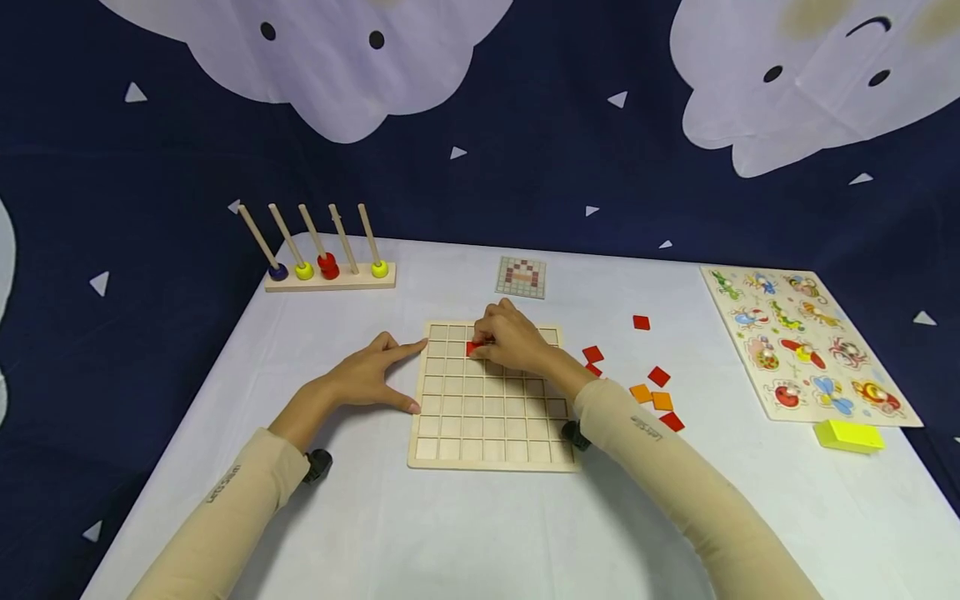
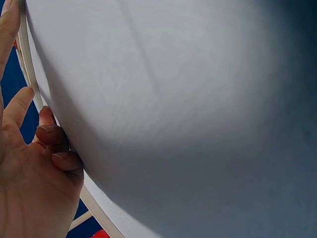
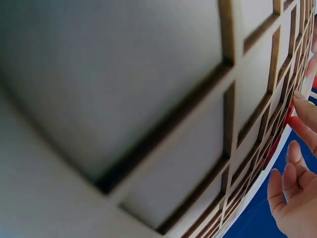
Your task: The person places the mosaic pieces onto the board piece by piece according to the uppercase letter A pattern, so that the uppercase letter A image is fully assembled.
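Note:
A pale wooden grid board (image 1: 493, 451) lies flat on the white table, its square cells divided by thin ridges. My right hand (image 1: 513, 337) is over the board's far part, thumb and index finger pinching a red square tile (image 1: 471, 349) at a cell in an upper row. In the right wrist view, red (image 3: 290, 113) shows by those fingertips, and more red lies beside them in the grid. My left hand (image 1: 367, 377) touches the board's left edge with outstretched thumb and index finger; its other fingers (image 2: 51, 135) bend loosely. The right hand hides part of the upper cells.
Loose red tiles (image 1: 659, 377) and orange tiles (image 1: 662, 402) lie right of the board. Behind it is a small pattern card (image 1: 521, 277). A peg stand with rings (image 1: 330, 280) stands back left; an insect puzzle board (image 1: 810, 342) and yellow block (image 1: 849, 436) are at right.

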`<action>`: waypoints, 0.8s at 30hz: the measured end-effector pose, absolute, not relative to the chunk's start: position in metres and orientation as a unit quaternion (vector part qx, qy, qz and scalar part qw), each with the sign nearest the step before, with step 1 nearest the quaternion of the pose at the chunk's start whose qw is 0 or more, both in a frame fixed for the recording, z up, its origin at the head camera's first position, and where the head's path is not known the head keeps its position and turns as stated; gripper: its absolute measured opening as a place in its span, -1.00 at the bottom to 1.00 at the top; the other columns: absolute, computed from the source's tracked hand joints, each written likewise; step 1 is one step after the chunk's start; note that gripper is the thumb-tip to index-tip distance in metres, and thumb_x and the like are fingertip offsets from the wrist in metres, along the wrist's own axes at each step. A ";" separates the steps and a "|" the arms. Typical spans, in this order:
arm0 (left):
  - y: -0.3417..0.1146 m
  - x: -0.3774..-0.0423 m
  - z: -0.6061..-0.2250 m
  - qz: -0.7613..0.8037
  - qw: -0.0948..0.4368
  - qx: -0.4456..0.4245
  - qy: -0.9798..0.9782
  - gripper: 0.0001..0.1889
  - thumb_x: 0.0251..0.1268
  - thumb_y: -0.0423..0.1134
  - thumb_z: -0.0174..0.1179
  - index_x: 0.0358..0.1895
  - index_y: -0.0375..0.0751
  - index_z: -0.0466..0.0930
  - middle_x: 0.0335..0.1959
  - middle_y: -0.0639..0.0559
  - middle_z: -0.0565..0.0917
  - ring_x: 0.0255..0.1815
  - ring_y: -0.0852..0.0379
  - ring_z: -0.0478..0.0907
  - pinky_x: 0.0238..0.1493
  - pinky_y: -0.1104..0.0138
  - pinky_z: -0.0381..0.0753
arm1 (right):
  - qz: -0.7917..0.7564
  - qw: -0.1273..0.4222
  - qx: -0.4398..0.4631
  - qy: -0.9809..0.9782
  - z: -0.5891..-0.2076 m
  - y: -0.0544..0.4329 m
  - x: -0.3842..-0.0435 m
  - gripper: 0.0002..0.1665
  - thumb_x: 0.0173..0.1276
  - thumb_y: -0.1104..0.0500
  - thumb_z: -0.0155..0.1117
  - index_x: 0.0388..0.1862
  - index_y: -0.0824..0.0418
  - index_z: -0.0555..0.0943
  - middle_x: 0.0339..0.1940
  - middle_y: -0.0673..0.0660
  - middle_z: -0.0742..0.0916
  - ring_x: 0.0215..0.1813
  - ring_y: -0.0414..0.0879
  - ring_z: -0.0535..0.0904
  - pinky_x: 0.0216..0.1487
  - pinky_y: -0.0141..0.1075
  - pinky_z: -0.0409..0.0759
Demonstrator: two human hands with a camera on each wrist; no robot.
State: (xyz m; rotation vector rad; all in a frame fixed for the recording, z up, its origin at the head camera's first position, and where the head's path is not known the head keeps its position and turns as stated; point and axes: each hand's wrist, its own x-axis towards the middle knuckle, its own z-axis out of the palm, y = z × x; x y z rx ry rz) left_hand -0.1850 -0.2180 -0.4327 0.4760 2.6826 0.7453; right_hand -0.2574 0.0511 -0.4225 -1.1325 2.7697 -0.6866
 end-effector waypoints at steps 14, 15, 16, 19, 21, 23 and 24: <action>-0.214 -0.184 -0.435 0.257 0.157 0.162 0.940 0.15 -0.24 0.27 0.55 0.54 0.07 0.20 -0.14 -0.04 0.32 -0.26 0.10 0.32 -0.21 0.28 0.35 | -0.284 0.076 -0.317 0.902 -0.413 0.093 -0.248 -0.65 0.15 0.03 0.55 -0.17 0.17 0.69 -0.18 0.07 0.59 -0.05 -0.05 0.38 0.01 -0.14 0.42; -0.215 -0.184 -0.434 0.255 0.157 0.160 0.941 0.16 -0.24 0.27 0.55 0.54 0.07 0.20 -0.14 -0.03 0.32 -0.26 0.09 0.32 -0.21 0.28 0.35 | -0.283 0.077 -0.313 0.903 -0.412 0.099 -0.248 -0.65 0.15 0.03 0.55 -0.16 0.17 0.69 -0.17 0.07 0.60 -0.04 -0.05 0.39 0.02 -0.14 0.42; -0.215 -0.184 -0.434 0.254 0.157 0.160 0.941 0.16 -0.24 0.28 0.55 0.54 0.07 0.20 -0.14 -0.04 0.32 -0.26 0.09 0.33 -0.21 0.28 0.35 | -0.283 0.077 -0.310 0.905 -0.411 0.105 -0.248 -0.64 0.15 0.04 0.55 -0.16 0.18 0.69 -0.17 0.08 0.60 -0.03 -0.04 0.39 0.03 -0.13 0.42; -0.216 -0.184 -0.434 0.251 0.156 0.162 0.941 0.16 -0.24 0.30 0.54 0.55 0.07 0.20 -0.14 -0.04 0.32 -0.24 0.09 0.33 -0.20 0.28 0.35 | -0.286 0.077 -0.297 0.908 -0.408 0.123 -0.247 -0.64 0.12 0.07 0.57 -0.15 0.19 0.70 -0.17 0.11 0.62 -0.01 -0.01 0.41 0.04 -0.11 0.41; -0.216 -0.184 -0.434 0.249 0.154 0.162 0.942 0.16 -0.24 0.31 0.53 0.55 0.07 0.20 -0.14 -0.04 0.33 -0.23 0.09 0.33 -0.19 0.28 0.35 | -0.289 0.077 -0.289 0.909 -0.405 0.136 -0.245 -0.64 0.12 0.10 0.57 -0.13 0.21 0.71 -0.18 0.14 0.62 0.00 0.03 0.40 0.04 -0.09 0.39; -0.216 -0.184 -0.434 0.249 0.153 0.162 0.943 0.16 -0.25 0.31 0.53 0.54 0.07 0.20 -0.14 -0.04 0.33 -0.23 0.09 0.33 -0.19 0.28 0.35 | -0.289 0.073 -0.282 0.912 -0.403 0.149 -0.244 -0.64 0.13 0.11 0.56 -0.12 0.22 0.71 -0.19 0.16 0.62 0.00 0.05 0.39 0.03 -0.08 0.37; -0.216 -0.184 -0.434 0.249 0.152 0.163 0.943 0.16 -0.25 0.31 0.53 0.54 0.07 0.20 -0.14 -0.04 0.33 -0.23 0.09 0.33 -0.20 0.28 0.35 | -0.288 0.071 -0.279 0.913 -0.402 0.155 -0.243 -0.63 0.13 0.12 0.56 -0.11 0.23 0.71 -0.19 0.17 0.61 0.00 0.06 0.38 0.02 -0.08 0.36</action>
